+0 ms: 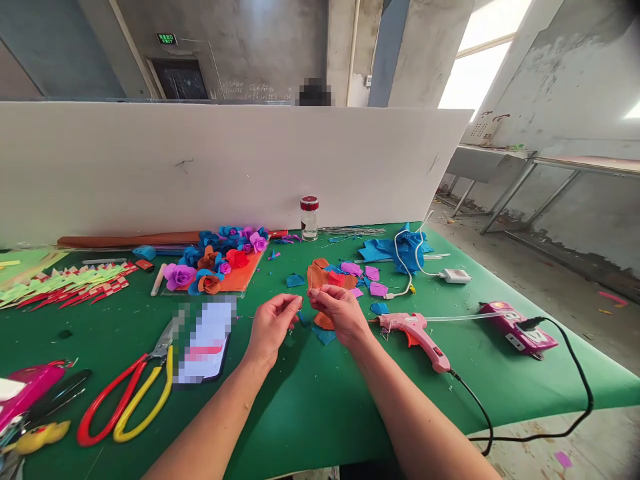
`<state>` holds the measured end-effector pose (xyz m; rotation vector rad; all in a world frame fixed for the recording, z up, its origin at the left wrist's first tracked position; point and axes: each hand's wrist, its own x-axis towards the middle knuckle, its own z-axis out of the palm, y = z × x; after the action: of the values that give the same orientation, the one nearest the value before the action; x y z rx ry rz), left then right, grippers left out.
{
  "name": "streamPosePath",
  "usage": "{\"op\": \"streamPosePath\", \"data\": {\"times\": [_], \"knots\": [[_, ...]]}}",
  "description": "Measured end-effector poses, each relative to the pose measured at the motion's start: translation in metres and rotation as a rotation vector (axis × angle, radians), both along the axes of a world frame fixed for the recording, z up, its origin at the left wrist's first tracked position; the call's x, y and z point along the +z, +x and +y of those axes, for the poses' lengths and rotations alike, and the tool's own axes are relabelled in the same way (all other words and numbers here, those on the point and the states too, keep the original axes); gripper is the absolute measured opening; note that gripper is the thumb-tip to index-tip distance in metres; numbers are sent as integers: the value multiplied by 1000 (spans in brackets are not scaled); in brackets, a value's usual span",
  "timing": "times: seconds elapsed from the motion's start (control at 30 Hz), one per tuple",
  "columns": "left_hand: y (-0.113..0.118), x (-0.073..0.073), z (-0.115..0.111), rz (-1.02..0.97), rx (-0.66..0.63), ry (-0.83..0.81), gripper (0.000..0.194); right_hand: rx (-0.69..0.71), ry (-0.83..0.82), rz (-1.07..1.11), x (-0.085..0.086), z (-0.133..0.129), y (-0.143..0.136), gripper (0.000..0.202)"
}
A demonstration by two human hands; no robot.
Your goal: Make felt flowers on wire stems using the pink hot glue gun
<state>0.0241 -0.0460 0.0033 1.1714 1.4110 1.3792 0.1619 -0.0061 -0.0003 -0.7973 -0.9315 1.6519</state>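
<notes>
My left hand (274, 328) is raised over the middle of the table, thumb and fingers pinched together; what sits between them is too small to make out. Close beside it, my right hand (341, 313) also makes a pinch, and a faint thin line shows at its fingertips, too fine to name. Behind and below the hands lie orange petal-shaped pieces (320, 272), with a red piece (336, 278), purple pieces (379, 289) and blue pieces (295, 281) around them. Just right of my right hand rests a pink glue gun (413, 331) with a clear glue stick in its back.
Scissors (145, 383) and a phone (207, 343) lie to the left. Handmade flowers (215, 260) rest on an orange sheet at the back left. A red-lidded jar (309, 219) stands before the white board (240, 167). A pink power strip (517, 327) and its cord occupy the right.
</notes>
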Motion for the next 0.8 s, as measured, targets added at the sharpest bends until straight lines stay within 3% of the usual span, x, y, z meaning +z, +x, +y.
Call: {"op": "streamPosePath", "data": {"times": [0.17,0.37,0.8], "knots": [[-11,-2,7,-180,26,7,33,158,-84,55,0,-6,-4,32],[-14,1,8,-357,-50,-51,31,194,-86,71,-2,-8,-9,36],[-17,-1,8,-431,-151,-55,22,239,-97,37,-2,-10,-10,36]]}}
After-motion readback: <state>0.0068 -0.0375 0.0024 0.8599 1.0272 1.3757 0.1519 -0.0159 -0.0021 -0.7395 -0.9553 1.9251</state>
